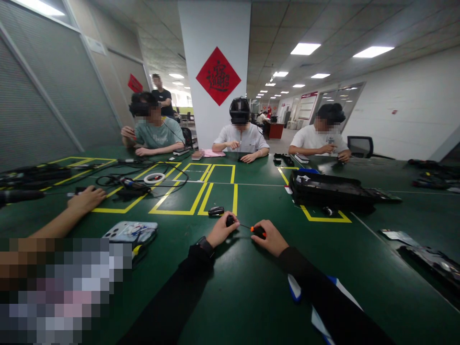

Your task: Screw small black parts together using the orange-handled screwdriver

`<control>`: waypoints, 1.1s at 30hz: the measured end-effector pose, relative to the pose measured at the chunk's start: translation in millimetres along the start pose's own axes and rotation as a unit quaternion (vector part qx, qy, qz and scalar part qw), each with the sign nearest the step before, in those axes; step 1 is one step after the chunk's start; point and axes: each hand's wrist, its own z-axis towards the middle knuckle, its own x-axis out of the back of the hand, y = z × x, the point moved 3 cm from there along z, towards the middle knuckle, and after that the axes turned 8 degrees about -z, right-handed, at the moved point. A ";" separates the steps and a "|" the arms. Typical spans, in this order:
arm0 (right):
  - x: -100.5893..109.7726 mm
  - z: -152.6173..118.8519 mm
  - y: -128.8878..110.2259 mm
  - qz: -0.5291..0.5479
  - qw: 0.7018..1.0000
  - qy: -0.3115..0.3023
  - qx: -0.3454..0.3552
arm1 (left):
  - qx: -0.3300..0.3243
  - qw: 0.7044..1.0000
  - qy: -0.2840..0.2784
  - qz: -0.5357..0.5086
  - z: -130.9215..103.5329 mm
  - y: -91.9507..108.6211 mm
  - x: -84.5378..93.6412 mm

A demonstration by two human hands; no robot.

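My left hand (220, 231) is closed around a small black rounded part (230, 221), most of it covered by the fingers. In my right hand (273, 239) is a screwdriver with a black and orange handle (259, 232). Its thin shaft points left at the black part; whether the tip touches it I cannot tell. Both hands are just above the green table (230, 297), near its middle. Just beyond my left hand, a short black cylindrical piece (216, 211) lies on its side.
At left, a co-worker's hand (86, 200) rests beside cables and a white ring (154, 178). A phone (131, 231) lies nearer me. A long black case (327, 186) stands right of centre. Blue-and-white wrapping (295, 288) lies by my right forearm. Several people sit opposite.
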 end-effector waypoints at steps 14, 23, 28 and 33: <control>-0.4 0.4 4.5 0.022 1.000 0.005 -0.009 | 0.018 1.000 0.012 0.002 -0.9 3.2 1.9; 0.2 0.9 3.8 0.019 1.000 -0.010 -0.017 | 0.010 1.000 0.004 0.004 -0.7 2.7 0.6; -3.2 0.3 6.6 0.029 0.999 -0.011 -0.025 | 0.015 1.000 0.005 -0.005 -0.8 2.4 1.5; -0.2 0.5 2.7 0.033 0.999 -0.001 -0.023 | 0.016 1.000 -0.002 -0.015 -0.8 1.8 0.9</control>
